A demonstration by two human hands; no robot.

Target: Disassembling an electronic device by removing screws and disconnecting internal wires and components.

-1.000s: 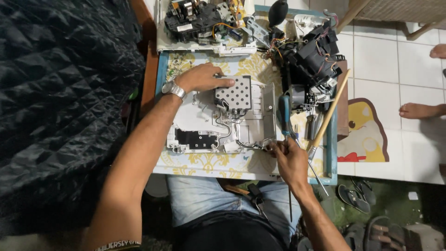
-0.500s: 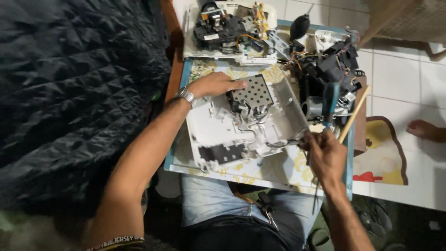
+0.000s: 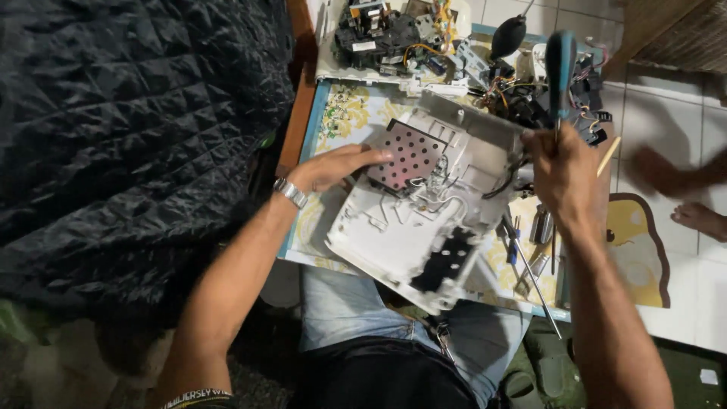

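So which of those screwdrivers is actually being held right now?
The blue-handled screwdriver, gripped upright in the right hand above the white casing. The other tools lie loose on the table, untouched.

We see a white plastic housing (image 3: 424,212), opened up so its inner side faces us, lying tilted on the tabletop with its near corner hanging over the edge above the lap. A perforated metal plate (image 3: 409,155) studded with round holes sits at its far left part, thin white wires curl across the middle, and a black component (image 3: 447,261) is set near its lower end. We also see a screwdriver (image 3: 560,64) with a dark blue-black handle, held upright just beyond the housing's far right corner
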